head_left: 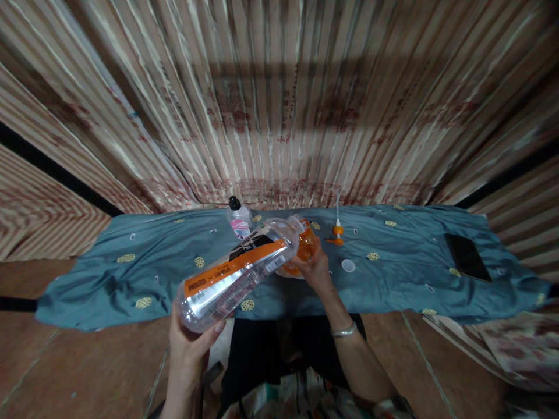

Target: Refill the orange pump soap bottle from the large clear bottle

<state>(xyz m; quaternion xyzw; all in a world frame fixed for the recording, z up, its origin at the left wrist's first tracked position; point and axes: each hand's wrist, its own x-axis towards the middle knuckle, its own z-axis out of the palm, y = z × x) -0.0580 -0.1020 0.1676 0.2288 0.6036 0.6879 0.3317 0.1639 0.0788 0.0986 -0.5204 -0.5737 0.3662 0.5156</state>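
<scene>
Left hand (192, 346) cups the tilted clear bottle (238, 276) near its base, evidently bearing its weight; right hand (317, 267) grips the orange container (307, 244), apparently steadying it.

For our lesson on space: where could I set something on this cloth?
Bare patches: the cloth left of the large bottle, and between the white disc and black slab. Crowded: from black-capped bottle to orange pump, with orange bottle and right hand between.
</scene>
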